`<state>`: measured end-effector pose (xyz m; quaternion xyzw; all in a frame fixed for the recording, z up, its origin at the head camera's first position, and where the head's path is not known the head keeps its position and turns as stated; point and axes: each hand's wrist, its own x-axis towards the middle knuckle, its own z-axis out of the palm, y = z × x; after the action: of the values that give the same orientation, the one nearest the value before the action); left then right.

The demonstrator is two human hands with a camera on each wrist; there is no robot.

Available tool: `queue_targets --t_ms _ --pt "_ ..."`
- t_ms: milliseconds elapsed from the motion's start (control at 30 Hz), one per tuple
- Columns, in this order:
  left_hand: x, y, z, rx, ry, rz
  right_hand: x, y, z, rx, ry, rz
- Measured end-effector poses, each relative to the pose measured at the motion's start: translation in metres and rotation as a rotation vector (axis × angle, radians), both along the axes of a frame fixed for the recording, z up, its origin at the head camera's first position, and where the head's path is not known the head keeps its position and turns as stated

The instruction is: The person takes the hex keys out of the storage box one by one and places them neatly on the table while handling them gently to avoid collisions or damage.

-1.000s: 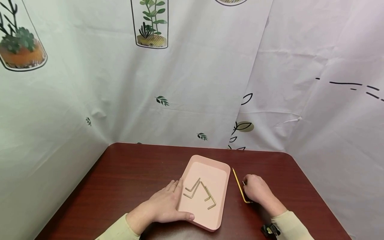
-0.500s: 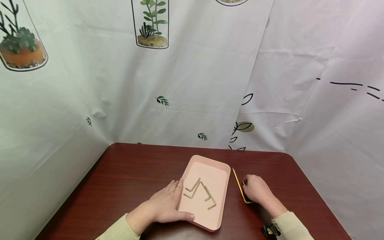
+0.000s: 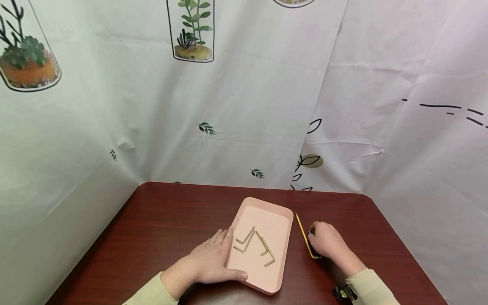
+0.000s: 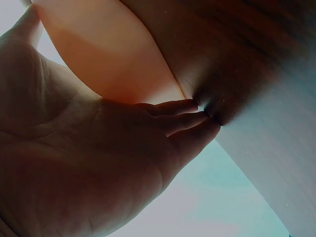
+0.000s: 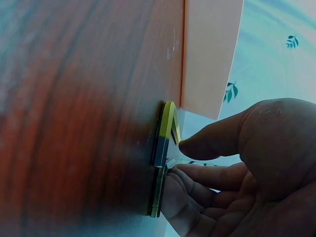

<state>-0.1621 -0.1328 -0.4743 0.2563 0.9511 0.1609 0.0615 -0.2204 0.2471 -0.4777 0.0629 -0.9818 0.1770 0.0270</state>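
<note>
A pink tray lies at an angle on the table, holding several brass-coloured hex keys. My left hand rests along its left side with straight fingers, the thumb over the near rim. Right of the tray is a yellow hex key on the tabletop. My right hand is beside it, fingers bent down to the table. A thin tip shows at its fingertips in the head view. In the right wrist view a second, darker hex key touches the fingers; its other parts are hidden. The thumb stands apart from the index finger.
The dark red wooden table has rounded far corners. White printed cloth hangs behind it and on both sides. A dark watch-like band is on the right wrist.
</note>
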Motion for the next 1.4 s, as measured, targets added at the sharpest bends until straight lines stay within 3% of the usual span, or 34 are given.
queue_targets --t_ms 1400 --pt "0.001 0.0 0.001 0.005 -0.016 0.016 0.009 -0.017 0.008 -0.032 0.094 0.018"
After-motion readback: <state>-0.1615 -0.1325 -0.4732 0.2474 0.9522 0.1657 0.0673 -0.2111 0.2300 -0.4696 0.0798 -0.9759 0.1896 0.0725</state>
